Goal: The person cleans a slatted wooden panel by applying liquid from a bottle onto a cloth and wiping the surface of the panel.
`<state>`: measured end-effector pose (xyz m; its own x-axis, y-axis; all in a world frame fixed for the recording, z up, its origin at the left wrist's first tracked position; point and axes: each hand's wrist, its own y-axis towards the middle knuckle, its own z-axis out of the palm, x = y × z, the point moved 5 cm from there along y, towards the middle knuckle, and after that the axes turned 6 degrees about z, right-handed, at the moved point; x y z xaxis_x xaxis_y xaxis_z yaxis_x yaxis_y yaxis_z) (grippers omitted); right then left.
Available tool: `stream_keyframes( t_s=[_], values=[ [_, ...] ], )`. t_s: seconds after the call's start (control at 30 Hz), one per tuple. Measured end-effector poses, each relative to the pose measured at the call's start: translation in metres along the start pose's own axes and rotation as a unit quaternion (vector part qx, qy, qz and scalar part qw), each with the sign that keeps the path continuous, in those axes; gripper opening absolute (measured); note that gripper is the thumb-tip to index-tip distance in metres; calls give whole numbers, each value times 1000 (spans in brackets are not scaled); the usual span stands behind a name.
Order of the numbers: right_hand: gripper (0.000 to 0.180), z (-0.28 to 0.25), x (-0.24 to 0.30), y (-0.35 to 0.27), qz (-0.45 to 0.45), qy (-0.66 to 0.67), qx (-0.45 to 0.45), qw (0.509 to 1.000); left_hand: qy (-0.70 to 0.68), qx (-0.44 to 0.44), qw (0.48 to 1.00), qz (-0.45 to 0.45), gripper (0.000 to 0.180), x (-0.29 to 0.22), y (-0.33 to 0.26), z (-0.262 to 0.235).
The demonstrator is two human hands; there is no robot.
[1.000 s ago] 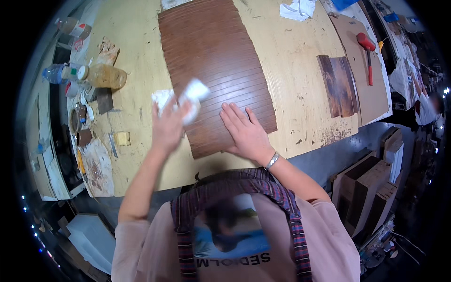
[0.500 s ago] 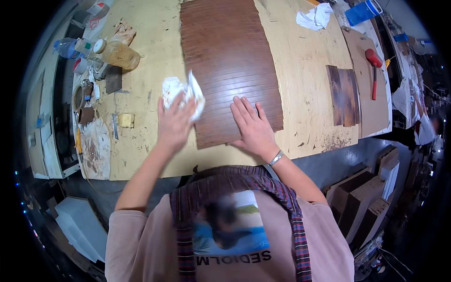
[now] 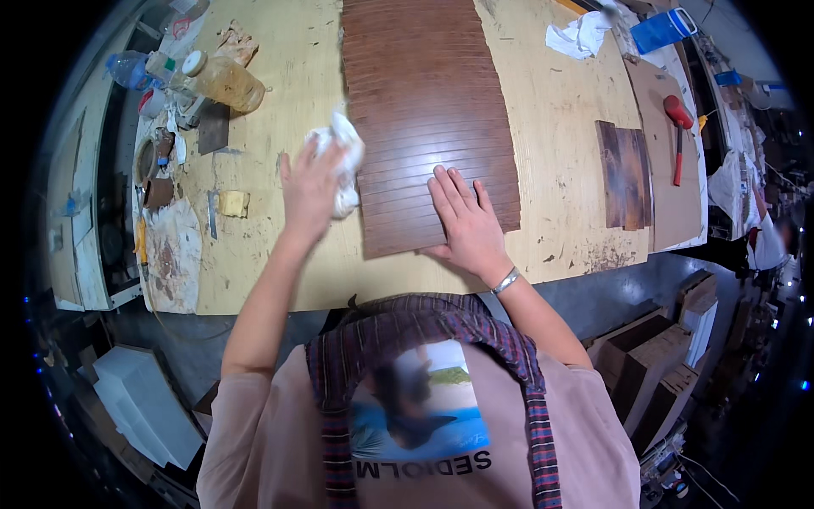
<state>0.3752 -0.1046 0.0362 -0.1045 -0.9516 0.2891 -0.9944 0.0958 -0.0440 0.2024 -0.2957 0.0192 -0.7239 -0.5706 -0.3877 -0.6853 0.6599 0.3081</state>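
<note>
A long brown panel of narrow wood-like strips (image 3: 432, 93), with ragged long edges, lies on the pale wooden table (image 3: 292, 93). Flat on its near end rests my right hand (image 3: 471, 225), fingers stretched out and thumb by the near edge. My left hand (image 3: 309, 191), slightly blurred, holds a crumpled white cloth (image 3: 345, 144) along the panel's left edge. Part of that cloth is hidden under the fingers.
At left stand a jar of yellowish liquid (image 3: 227, 82) and a clear bottle (image 3: 127, 71), with a yellow sponge-like block (image 3: 234, 204) nearer. Dark wood pieces (image 3: 625, 178), a red mallet (image 3: 677, 127), another white cloth (image 3: 579, 36) and a blue container (image 3: 661, 30) lie at right.
My left hand has drawn the cloth off the panel's surface toward its left edge. My right hand stays flat on the panel. The whole view has shifted slightly.
</note>
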Motion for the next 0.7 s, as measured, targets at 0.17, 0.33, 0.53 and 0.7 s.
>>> stream_keyframes(
  t_s=[0.17,0.33,0.53,0.7],
  values=[
    [93,-9,2,2,26,49,3,998,-492,-6,802,-338,32,32,11,-32],
    [63,-25,37,51,43,411,17,911,-741,-86,598,-294,35,20,-12,-32],
    [19,-9,94,127,92,650,188,730,-743,-84,617,-246,41,14,-20,-56],
    [11,-1,101,154,103,727,116,669,-714,-135,627,-280,56,31,-38,-84]
  ],
)
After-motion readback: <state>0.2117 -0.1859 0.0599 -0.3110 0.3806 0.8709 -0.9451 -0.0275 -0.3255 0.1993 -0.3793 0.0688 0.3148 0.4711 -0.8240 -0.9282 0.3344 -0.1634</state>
